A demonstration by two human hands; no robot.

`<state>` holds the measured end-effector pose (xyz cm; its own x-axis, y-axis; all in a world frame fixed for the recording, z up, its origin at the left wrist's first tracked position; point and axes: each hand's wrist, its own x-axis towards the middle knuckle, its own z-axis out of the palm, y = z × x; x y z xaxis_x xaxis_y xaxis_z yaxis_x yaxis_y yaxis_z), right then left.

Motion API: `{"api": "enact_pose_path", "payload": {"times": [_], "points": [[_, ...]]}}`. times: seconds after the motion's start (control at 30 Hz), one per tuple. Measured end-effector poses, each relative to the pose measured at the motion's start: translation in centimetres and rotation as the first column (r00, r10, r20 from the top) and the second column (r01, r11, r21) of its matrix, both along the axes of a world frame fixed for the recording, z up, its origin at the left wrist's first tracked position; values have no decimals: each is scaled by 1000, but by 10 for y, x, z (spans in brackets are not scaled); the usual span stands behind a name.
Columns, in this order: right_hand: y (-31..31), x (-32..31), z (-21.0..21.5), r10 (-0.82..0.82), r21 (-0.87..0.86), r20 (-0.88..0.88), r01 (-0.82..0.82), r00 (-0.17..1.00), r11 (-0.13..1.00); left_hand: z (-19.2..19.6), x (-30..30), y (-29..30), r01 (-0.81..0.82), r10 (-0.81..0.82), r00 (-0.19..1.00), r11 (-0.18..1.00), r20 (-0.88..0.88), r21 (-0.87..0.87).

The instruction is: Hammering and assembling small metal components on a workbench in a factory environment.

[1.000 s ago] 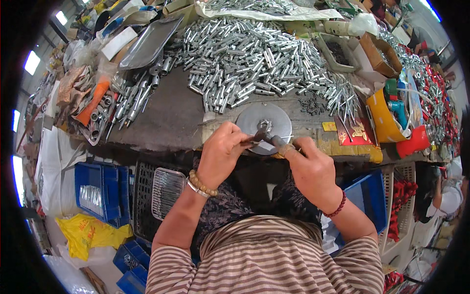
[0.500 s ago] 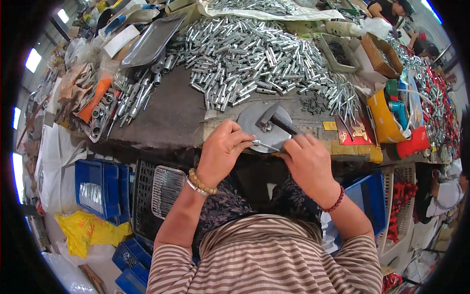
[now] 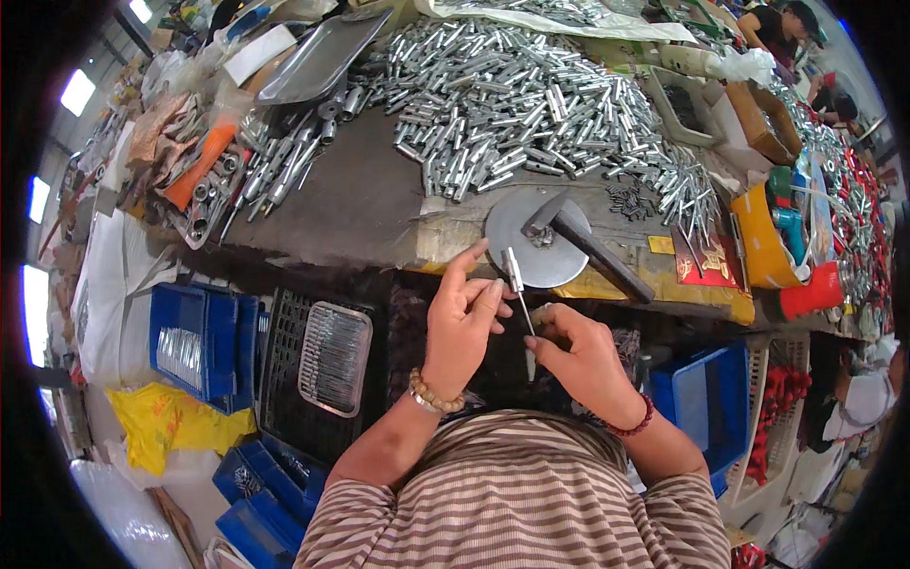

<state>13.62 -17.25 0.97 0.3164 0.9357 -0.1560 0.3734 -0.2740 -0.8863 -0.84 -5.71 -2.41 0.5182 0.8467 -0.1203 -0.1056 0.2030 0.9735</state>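
Near the centre of the frame, a slim metal rod (image 3: 524,309) with a thicker silver sleeve at its upper end stands steeply slanted between the two hands, just below the round metal disc (image 3: 559,272). The right hand (image 3: 592,365) pinches the lower end of the rod between thumb and forefinger. The left hand (image 3: 463,322) is beside the sleeve, its index finger stretched upward and its other fingers partly curled; whether these grip the rod I cannot tell. A hammer (image 3: 601,252) lies with its head on the disc, its dark handle slanting toward the lower right. Short dark pins (image 3: 630,201) sit right of the disc, and a broad heap of silver metal sleeves (image 3: 517,119) spreads across the upper middle. A dented metal tray (image 3: 322,62) rests at upper left, a red packet (image 3: 701,267) lies right of the hammer, and a blue bin (image 3: 703,403) stands at lower right.
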Motion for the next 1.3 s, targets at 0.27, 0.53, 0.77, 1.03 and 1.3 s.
{"api": "enact_pose_path", "payload": {"times": [0.27, 0.53, 0.77, 1.03, 1.3], "points": [[7, -34, -6, 71, 9, 16, -71, 997, 997, -13, -27, -2, -94, 98, 993, 994, 64, -57], [2, -28, -39, 85, -85, -131, -96, 988, 992, -114, -189, -3, -487, 502, 786, 862, -360, 141], [2, -32, -62, 162, -73, -161, -176, 974, 982, -231, -364, -20, -795, 601, 380, 600, -703, 84], [3, -34, -71, 201, -77, -156, -214, 967, 974, -266, -400, -2, -694, 453, 165, 685, -876, 223], [-4, -21, -80, 140, -78, -178, -156, 974, 985, -246, -376, 15, -581, 431, 85, 754, -898, 307]]}}
